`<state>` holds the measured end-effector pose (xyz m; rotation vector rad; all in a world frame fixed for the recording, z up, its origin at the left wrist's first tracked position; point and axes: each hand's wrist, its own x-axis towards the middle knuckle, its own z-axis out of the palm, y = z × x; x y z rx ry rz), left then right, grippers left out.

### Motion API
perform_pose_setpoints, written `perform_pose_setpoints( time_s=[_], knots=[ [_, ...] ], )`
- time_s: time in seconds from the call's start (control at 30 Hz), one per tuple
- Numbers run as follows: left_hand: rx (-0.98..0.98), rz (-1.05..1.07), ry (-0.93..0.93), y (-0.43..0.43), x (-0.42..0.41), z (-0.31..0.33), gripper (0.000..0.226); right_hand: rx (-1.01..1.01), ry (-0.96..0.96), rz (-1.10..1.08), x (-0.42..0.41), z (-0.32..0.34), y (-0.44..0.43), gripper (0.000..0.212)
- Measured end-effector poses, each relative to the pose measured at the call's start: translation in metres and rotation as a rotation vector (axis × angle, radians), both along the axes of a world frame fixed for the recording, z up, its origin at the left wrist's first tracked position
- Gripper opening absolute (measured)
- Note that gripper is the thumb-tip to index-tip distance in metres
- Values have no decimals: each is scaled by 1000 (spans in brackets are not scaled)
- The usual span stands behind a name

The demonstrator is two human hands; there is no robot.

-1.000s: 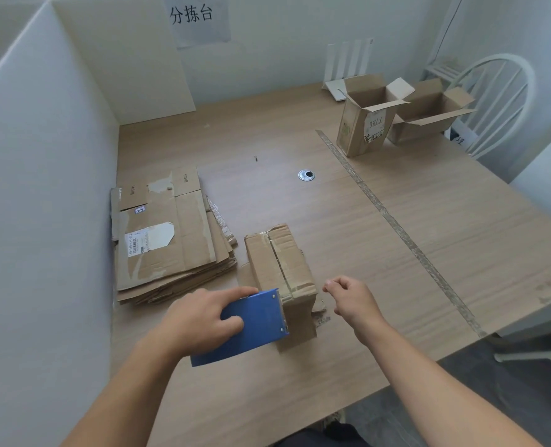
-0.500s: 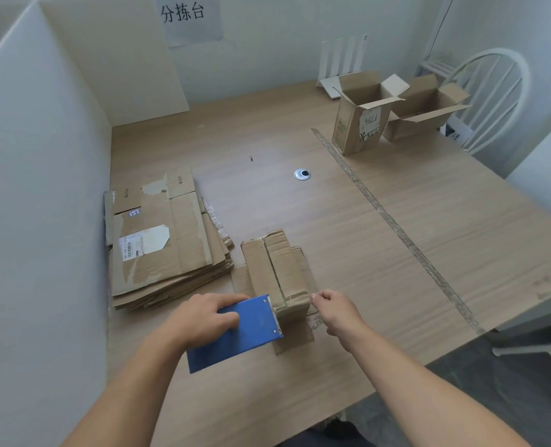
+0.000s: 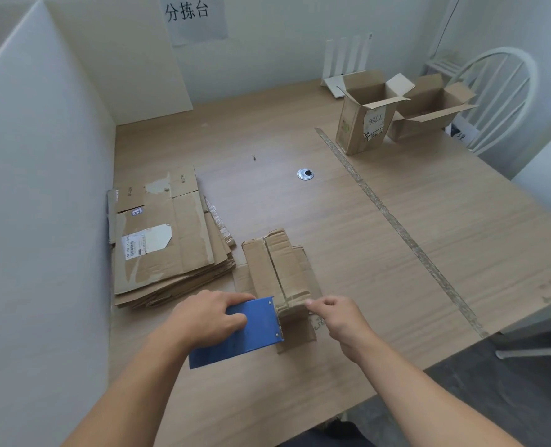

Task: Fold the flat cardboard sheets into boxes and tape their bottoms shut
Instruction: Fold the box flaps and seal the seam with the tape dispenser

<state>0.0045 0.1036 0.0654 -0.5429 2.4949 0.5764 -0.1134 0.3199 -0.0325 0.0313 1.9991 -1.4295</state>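
A small cardboard box [image 3: 277,269] stands upside down near the table's front, its bottom flaps folded shut with a seam along the middle. My left hand [image 3: 206,317] grips a blue tape dispenser [image 3: 245,330] whose front end is pressed against the box's near edge. My right hand [image 3: 335,316] is at the box's near right corner, thumb and forefinger pinching there; a thin clear strip of tape seems to lie under them. To the left lies a stack of flat cardboard sheets [image 3: 161,246].
Two open folded boxes [image 3: 364,121] [image 3: 429,108] stand at the far right of the wooden table [image 3: 396,253]. A white partition [image 3: 42,188] runs along the left. A white chair [image 3: 500,101] is behind the far right corner. A metal cable grommet [image 3: 305,174] sits mid-table.
My right hand moved left from beside the box to its near right corner and now pinches there. The dispenser stayed against the box's near edge.
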Motion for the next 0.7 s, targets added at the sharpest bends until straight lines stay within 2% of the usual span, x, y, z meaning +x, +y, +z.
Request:
perform_pose_setpoints(
  time_s=[0.07, 0.17, 0.23, 0.37, 0.53, 0.6, 0.7],
  knots=[
    [16, 15, -4, -1, -1, -2, 65, 81, 131, 58, 0, 0, -2, 25],
    [55, 50, -4, -4, -2, -6, 65, 309, 445, 162, -6, -8, -4, 26],
    [88, 69, -6, -5, -2, -7, 64, 343, 684, 246, -9, -13, -1, 21],
    [129, 83, 3, -6, -3, -6, 62, 372, 1004, 664, -30, -8, 3, 62],
    [156, 86, 13, -4, -1, -7, 59, 475, 1133, 1225, -59, 22, -23, 81],
    [171, 110, 28, -4, 0, -9, 58, 439, 1107, 1340, -64, 26, -36, 81],
    [185, 168, 40, -4, 7, -12, 62, 298, 1058, 1355, -68, 6, -41, 72]
  ],
)
